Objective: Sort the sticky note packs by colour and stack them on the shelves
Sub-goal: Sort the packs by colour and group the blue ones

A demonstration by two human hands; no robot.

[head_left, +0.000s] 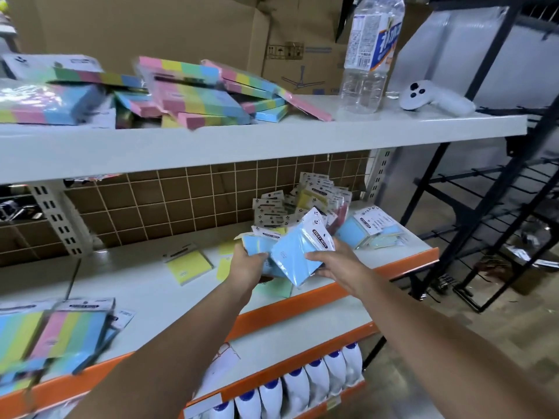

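Note:
My left hand (246, 266) grips a small stack of blue sticky note packs (255, 244) over the middle shelf (139, 285). My right hand (334, 261) pinches one more blue pack (295, 255), tilted, against that stack. Behind them lies a loose heap of mixed packs (302, 204), and a blue stack (367, 229) sits at the shelf's right end. A yellow pack (187, 266) lies flat to the left, with another yellow one (223, 269) partly hidden by my left hand. A green pack (279, 287) lies under my hands.
Multicolour striped packs are piled on the top shelf (196, 95) and at the middle shelf's front left (60, 334). A large water bottle (370, 52) and a white controller (435, 98) stand on the top shelf. White bottles (302, 388) fill the bottom shelf. A black wire rack (496, 207) stands to the right.

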